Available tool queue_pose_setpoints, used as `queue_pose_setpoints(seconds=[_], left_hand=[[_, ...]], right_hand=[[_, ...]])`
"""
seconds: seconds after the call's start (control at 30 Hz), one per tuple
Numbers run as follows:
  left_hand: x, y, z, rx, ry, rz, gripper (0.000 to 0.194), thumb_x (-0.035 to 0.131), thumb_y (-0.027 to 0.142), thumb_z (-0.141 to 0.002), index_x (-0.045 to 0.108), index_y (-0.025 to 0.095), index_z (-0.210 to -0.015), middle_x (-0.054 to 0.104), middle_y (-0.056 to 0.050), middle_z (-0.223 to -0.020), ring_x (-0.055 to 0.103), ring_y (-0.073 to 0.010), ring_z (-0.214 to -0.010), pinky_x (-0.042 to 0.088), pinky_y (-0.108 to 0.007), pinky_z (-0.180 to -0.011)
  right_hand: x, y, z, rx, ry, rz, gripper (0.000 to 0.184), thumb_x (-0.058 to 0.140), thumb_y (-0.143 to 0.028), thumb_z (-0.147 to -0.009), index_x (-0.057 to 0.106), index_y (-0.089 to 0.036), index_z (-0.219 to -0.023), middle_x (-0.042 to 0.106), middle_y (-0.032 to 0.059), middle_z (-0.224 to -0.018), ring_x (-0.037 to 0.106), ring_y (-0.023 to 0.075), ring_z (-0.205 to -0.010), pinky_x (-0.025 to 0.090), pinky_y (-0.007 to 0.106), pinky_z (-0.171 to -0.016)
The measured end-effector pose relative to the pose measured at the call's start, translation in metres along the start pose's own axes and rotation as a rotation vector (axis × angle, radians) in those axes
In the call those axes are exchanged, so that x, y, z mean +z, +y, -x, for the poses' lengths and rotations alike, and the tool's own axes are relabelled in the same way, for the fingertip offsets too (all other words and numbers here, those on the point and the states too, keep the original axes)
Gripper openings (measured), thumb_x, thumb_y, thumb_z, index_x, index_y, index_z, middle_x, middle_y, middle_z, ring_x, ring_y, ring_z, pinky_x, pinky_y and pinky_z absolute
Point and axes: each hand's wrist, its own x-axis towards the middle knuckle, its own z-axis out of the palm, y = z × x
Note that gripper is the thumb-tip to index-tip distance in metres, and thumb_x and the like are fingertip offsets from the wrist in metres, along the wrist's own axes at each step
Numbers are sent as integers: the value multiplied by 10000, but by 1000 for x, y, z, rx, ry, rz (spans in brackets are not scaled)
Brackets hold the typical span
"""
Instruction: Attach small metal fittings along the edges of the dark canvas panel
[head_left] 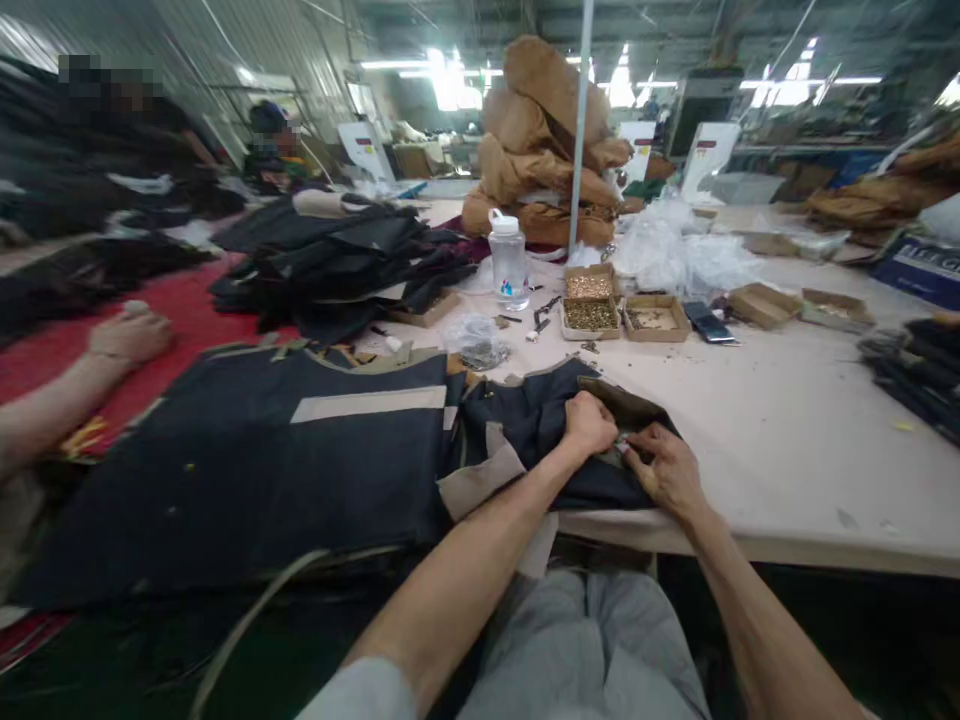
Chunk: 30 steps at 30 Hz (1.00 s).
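Dark navy fabric point(517, 415) with a folded-back olive lining point(619, 402) lies at the table's front edge. My left hand point(590, 422) is closed on the fold of this fabric. Close to its right, my right hand point(666, 468) pinches with thumb and forefinger at a small light or metallic bit on the cloth, too small to name. The fingertips of both hands nearly meet there. A larger navy fabric panel point(330, 470) with a pale strip point(369, 404) spreads out to the left. A loose beige flap point(484, 478) hangs beside my left forearm.
Behind the cloth stand small boxes of metal fittings point(590, 316), a water bottle point(508, 262), a plastic bag point(480, 345) and a phone point(710, 324). A metal pole point(580, 130) rises by brown bundles point(551, 130). Dark fabric is stacked point(337, 255). Another person's hand point(133, 332) is at left.
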Motion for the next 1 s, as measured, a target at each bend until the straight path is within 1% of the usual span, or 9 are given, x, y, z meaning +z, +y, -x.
queue_pose_setpoints(seconds=[0.13,0.33,0.4,0.5,0.6,0.7,0.8,0.9,1.0], left_hand=[[-4,6,-15,-60,-2,-43,264,701,138,-692,778,55,-930,758,-197,-979,710,-299,-1054,569,-272,-916],[-10,14,-24,-56,-51,-90,384,752,78,-565,763,51,-949,752,-216,-975,721,-320,-1017,599,-293,-867],[-13,14,-24,-34,-49,-103,373,760,83,-558,763,51,-929,748,-225,-995,712,-335,-1040,598,-312,-882],[-15,9,-22,-7,-45,-94,365,789,140,-568,766,64,-925,745,-217,-1036,709,-330,-1044,599,-301,-861],[-17,3,-19,11,-42,-66,358,806,182,-571,777,80,-913,751,-191,-1022,711,-315,-1027,593,-285,-845],[-19,-2,-16,46,-44,-38,266,779,169,-583,788,96,-839,761,-163,-933,720,-298,-979,577,-276,-861],[-19,-9,-13,79,-55,3,182,731,133,-587,788,122,-759,761,-118,-827,731,-271,-903,566,-256,-846],[-16,-16,-14,79,-48,66,190,706,115,-575,786,141,-744,757,-79,-779,732,-241,-844,559,-231,-796],[-11,-23,-16,79,-28,102,202,700,113,-556,784,150,-735,749,-63,-743,725,-223,-788,550,-219,-722]], right_hand=[[1,3,0,1,-2,4,260,595,-409,-936,781,-245,-1013,641,49,-917,612,205,-839,431,304,-743],[2,-1,-4,16,-10,-31,243,620,-373,-897,788,-223,-988,646,58,-899,617,207,-801,444,315,-713],[-6,-3,-4,26,-26,-111,230,636,-326,-865,793,-208,-986,662,62,-903,620,206,-783,460,319,-706],[-33,1,-1,51,-97,-415,235,681,-298,-841,795,-198,-1021,707,59,-920,641,198,-755,493,311,-686],[-68,17,-5,153,79,-713,267,750,-346,-837,784,-189,-1050,742,67,-969,679,217,-790,528,317,-689],[-85,42,-26,263,274,-671,340,792,-369,-805,777,-158,-1072,756,86,-941,685,219,-755,544,325,-680],[-70,69,-67,268,145,-496,345,757,-361,-795,783,-137,-1056,765,97,-890,696,228,-748,551,318,-676],[-36,84,-118,146,-21,-327,312,673,-303,-792,788,-141,-1033,774,106,-983,717,235,-825,565,317,-758],[-5,89,-162,80,-68,-114,306,614,-211,-749,798,-159,-989,777,92,-981,712,223,-816,552,308,-802]])
